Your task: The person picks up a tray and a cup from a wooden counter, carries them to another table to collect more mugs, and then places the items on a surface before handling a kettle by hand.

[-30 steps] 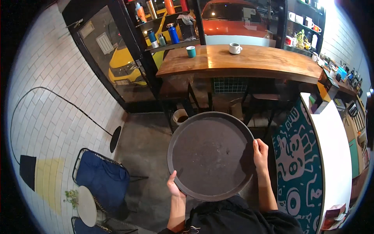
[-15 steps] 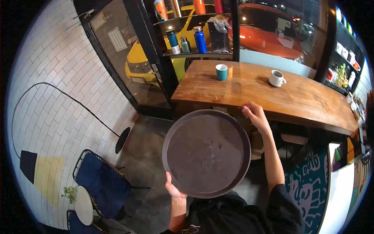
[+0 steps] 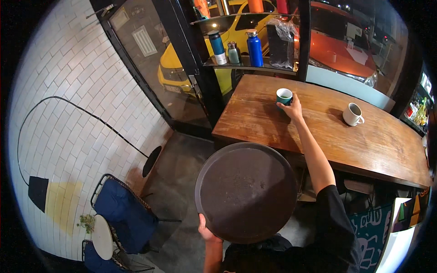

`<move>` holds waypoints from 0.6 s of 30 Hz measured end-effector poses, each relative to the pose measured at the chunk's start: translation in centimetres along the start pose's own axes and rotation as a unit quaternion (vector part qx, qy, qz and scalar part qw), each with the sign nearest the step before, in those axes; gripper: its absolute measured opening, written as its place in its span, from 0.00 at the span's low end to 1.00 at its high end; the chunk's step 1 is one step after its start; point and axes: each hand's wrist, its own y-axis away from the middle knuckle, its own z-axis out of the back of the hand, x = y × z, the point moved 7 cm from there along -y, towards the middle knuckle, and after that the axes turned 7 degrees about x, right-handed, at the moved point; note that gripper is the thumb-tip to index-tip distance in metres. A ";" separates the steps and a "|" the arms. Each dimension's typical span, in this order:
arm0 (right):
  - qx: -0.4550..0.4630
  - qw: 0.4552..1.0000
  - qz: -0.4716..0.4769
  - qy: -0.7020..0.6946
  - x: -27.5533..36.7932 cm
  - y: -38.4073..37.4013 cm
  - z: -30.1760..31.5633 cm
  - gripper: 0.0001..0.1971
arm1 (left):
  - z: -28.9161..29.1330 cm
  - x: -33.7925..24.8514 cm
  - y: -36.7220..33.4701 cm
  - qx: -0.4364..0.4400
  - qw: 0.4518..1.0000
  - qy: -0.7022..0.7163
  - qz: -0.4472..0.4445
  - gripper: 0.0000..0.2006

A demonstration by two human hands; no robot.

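A round dark brown serving tray (image 3: 246, 193) rests level on my left hand (image 3: 210, 230), its thumb over the near left rim and the other fingers hidden beneath. Nothing stands on the tray. Out over the wooden table (image 3: 255, 120), my right hand (image 3: 293, 108) is closed around a green cup (image 3: 283, 96) with a white inside. The cup is upright at the table's left part; some dark liquid seems to show in it. Farther right on the tabletop stands a white mug (image 3: 353, 114) with its handle toward the right.
Behind the table, a shelf (image 3: 252, 67) carries several bottles in front of the window. To the left are a glass door (image 3: 150, 59), a floor lamp (image 3: 152, 161) by the white brick wall, a blue chair (image 3: 123, 214) and a small round table (image 3: 102, 236). Stools sit under the tabletop.
My right hand has reached forward from the table's near edge and closed on the green cup. The tray stays on my left hand. The view has shifted closer to the table.
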 end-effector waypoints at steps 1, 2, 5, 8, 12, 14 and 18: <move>0.004 1.000 -0.004 0.002 0.3 0.1 -0.3 0.36 | 0.0 -0.1 0.0 -0.005 1.000 0.000 0.002 0.30; 0.000 1.000 0.003 0.008 0.7 0.2 -0.3 0.35 | -0.2 0.0 0.0 0.004 1.000 0.011 0.010 0.29; -0.012 0.999 0.022 0.032 1.5 0.5 0.2 0.32 | -0.7 0.2 -0.2 0.015 1.000 0.019 0.016 0.29; 0.042 0.998 0.040 0.019 2.9 1.6 0.5 0.33 | 0.8 0.1 -0.4 -0.004 1.000 0.000 0.008 0.29; 0.138 0.988 0.065 -0.030 8.2 6.4 1.0 0.34 | 1.5 0.6 -0.5 0.007 0.999 0.032 0.025 0.29; 0.187 0.975 0.070 -0.100 10.1 9.2 -0.1 0.34 | 2.1 -0.1 -0.1 0.020 1.000 0.018 0.011 0.28; 0.331 0.937 0.056 -0.098 15.8 15.3 -1.7 0.34 | 5.1 -1.0 0.3 -0.005 0.999 0.037 -0.010 0.28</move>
